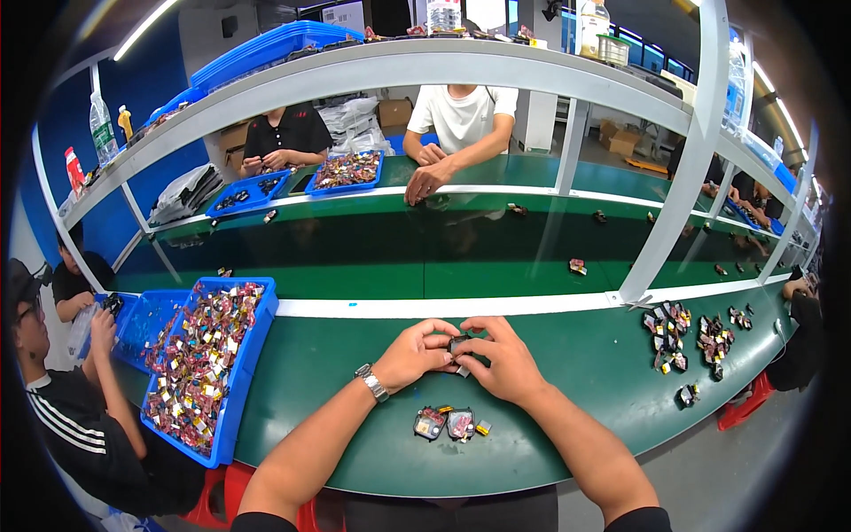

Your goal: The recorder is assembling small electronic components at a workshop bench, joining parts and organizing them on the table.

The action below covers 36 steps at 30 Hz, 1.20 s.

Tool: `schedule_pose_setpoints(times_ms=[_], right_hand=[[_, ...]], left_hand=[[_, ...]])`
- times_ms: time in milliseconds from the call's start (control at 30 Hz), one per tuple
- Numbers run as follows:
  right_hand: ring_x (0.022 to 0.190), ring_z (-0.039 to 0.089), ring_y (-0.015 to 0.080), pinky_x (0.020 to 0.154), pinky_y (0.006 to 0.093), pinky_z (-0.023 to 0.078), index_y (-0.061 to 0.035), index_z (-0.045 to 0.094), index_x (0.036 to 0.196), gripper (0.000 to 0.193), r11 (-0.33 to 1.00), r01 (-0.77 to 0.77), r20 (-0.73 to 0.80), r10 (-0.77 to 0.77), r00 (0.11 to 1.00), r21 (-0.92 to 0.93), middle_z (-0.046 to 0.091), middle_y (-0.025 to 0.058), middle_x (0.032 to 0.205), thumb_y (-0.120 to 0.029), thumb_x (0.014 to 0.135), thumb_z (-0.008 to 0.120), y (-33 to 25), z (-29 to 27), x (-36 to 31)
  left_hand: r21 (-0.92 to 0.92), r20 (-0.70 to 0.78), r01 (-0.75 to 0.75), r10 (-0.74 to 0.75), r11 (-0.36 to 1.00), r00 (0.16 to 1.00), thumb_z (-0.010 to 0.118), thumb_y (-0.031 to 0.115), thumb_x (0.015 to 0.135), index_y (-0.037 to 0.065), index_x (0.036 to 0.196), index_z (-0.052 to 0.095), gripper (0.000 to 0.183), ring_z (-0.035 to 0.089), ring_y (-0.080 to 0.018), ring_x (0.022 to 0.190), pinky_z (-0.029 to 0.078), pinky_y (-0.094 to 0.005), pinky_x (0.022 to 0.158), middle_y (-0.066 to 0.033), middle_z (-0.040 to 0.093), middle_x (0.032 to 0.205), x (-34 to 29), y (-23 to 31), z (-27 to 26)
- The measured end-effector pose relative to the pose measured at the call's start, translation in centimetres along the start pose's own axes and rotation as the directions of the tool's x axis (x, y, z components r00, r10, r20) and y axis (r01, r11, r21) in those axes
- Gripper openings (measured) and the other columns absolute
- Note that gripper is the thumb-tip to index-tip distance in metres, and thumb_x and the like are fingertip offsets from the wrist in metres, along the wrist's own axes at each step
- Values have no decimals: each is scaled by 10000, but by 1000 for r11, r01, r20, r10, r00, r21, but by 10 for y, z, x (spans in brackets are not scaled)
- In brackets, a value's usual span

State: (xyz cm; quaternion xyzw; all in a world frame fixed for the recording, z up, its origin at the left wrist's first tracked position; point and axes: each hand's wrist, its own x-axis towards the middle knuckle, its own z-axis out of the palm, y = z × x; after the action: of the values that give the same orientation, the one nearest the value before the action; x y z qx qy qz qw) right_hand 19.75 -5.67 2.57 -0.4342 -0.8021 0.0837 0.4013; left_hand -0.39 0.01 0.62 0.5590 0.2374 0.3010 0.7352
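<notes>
A small black part [458,344] sits between both hands' fingertips, near the far edge of the worktop [594,355]. The left hand [413,356] pinches its left side between thumb and fingers; the right hand's [505,362] curled fingers grasp its right side, partly covering it. Two black casings [431,424] lie nearer the front edge.

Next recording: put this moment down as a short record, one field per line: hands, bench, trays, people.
Left hand: fingers on a small dark part; metal watch at the wrist
Right hand: fingertips on the same part
Nearer the wearer: two open dark casings on the green bench
Bench left: blue tray heaped with small mixed parts
Bench right: clusters of parts
Across: person in a white shirt; person in a black shirt
</notes>
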Motion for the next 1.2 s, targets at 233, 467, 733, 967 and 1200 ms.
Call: schedule_pose_setpoints(times_ms=[233, 467, 733, 967, 1200], right_hand=[[1068, 572, 256, 847, 361, 523, -96, 703, 868, 79, 999, -33, -13, 33, 999, -15, 594, 62, 1127, -99, 789, 711, -1, -2, 0], [1142, 525, 269, 900, 369, 505, -94, 722, 913, 132, 995, -32, 93, 24, 995, 94, 564, 74, 1213, -81, 782, 733, 1, -6, -2], [1124, 541, 261, 862, 369, 512, -91, 712, 883, 106, 999, -18, 23, 17, 1000, 48, 581, 63, 1178, -99, 779, 728, -2, -3, -4], [1062, 570, 256, 829, 359, 523, -62, 714, 894, 135, 1000, -5, -96, 7, 995, 21, 602, 67, 1133, -73, 761, 729, -7, 5, -6], [1059, 565, 261, 830, 349, 517, -96, 733, 923, 168, 998, -33, -151, 42, 988, 58, 618, 57, 1145, -56, 760, 741, -5, 13, -8]], left_hand=[[67, 37, -2, 0, 998, 999, 585, -12, 906, -5, 1340, 448, 455, 605, -176, 1088, 533, -331, 944, -145, 571, 1253, 0, 2, 2], [52, 31, 6, -7, 999, 999, 561, 5, 930, -6, 1239, 494, 316, 617, -191, 1069, 557, -349, 913, -139, 586, 1209, -2, 1, 3], [4, 12, 2, -2, 1000, 1000, 548, 1, 937, 15, 1193, 489, 263, 630, -193, 1058, 556, -354, 916, -134, 609, 1180, -1, -3, 2], [-33, -34, 27, -28, 999, 999, 520, 4, 953, 39, 1187, 493, 238, 624, -184, 1078, 549, -352, 930, -105, 619, 1172, -3, -1, 2], [-48, -52, 15, -17, 999, 999, 492, -16, 962, 31, 1188, 500, 230, 620, -192, 1098, 550, -336, 930, -122, 612, 1212, -2, -3, 3]])
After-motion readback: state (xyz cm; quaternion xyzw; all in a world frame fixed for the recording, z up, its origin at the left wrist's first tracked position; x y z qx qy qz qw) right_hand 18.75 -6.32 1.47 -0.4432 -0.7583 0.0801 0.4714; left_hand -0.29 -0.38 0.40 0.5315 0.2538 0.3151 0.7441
